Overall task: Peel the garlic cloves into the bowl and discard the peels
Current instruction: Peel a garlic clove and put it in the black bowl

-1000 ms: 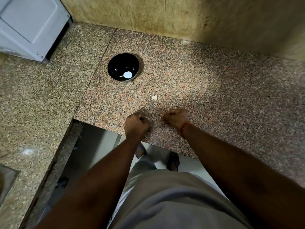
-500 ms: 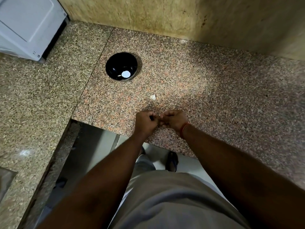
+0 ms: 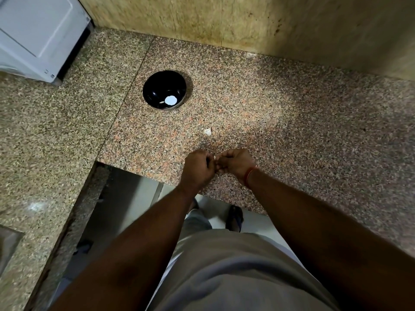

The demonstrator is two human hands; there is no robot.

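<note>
small pale garlic clove [image 3: 215,158] mostly hidden between curled fingers, white appliance [image 3: 38,34] cut off at top-left edge, pale bits in black bowl [image 3: 164,89] too small to tell

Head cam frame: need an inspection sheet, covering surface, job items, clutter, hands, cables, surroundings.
Surface: speckled pink-and-grey granite counter, L-shaped, with a seam left of the bowl.
Job's things: round black bowl stands on the counter, something small and white inside; small white garlic piece pinched between the two hands; loose whitish garlic clove or peel lies on the counter between the bowl and the hands, which it is cannot be told.
Clutter: nothing seen.
Hands: left hand and right hand meet at the counter's near edge, fingers curled on the piece.
Cables: nothing seen.
Surroundings: white appliance far left; beige tiled wall behind.
</note>
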